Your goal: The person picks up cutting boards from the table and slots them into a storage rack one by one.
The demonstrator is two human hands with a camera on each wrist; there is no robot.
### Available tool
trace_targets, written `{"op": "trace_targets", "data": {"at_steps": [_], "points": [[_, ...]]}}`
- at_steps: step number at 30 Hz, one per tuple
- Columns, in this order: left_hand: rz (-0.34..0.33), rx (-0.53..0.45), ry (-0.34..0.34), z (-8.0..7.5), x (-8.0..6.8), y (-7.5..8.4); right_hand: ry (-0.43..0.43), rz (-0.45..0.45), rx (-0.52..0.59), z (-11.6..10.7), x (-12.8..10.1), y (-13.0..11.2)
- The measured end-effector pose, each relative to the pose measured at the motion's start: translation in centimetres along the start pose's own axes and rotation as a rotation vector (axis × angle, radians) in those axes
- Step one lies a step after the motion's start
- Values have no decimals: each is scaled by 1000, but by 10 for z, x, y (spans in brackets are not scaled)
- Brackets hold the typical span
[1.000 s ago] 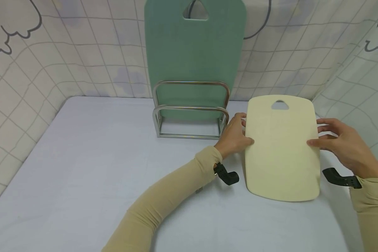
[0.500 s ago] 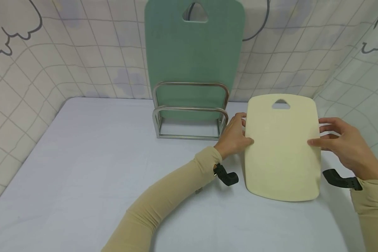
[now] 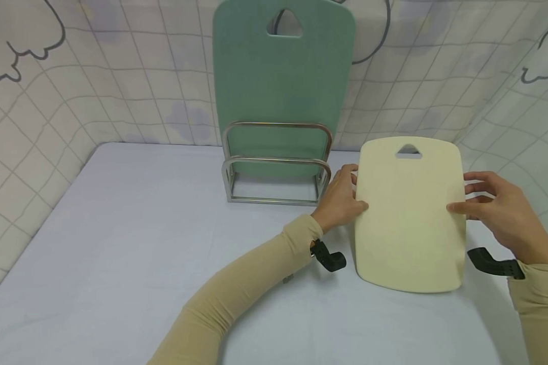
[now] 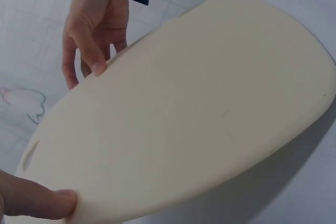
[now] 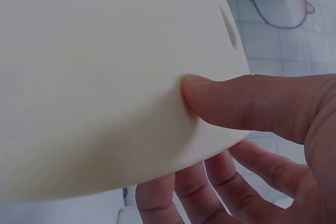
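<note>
Cream cutting board: at 3 o'clock on the bench, far end raised. Left hand and right hand pinch its side edges, thumbs on top. Steel rack, 12 o'clock, holds green cutting board upright.

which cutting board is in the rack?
The green cutting board, upright in the metal rack's rear slot. The cream cutting board is outside it, held by both hands.

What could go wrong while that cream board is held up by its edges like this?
The cream board is pinched only at its side edges by the left hand and right hand, so it might slip. Its raised far end could also knock the metal rack or the green board standing in it.
</note>
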State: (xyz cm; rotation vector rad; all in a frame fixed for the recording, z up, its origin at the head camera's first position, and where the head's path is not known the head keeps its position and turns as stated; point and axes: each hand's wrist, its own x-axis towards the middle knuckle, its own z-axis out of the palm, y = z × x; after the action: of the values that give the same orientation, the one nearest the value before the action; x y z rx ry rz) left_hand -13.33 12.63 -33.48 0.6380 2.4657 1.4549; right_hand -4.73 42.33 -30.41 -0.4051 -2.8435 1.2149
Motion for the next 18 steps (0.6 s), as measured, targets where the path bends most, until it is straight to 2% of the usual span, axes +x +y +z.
{"op": "trace_targets", "data": {"at_steps": [10, 18], "points": [[23, 30, 23, 0, 2, 2, 23, -26, 103, -1, -2, -1], [45, 44, 52, -2, 4, 5, 60, -25, 97, -1, 0, -7]]}}
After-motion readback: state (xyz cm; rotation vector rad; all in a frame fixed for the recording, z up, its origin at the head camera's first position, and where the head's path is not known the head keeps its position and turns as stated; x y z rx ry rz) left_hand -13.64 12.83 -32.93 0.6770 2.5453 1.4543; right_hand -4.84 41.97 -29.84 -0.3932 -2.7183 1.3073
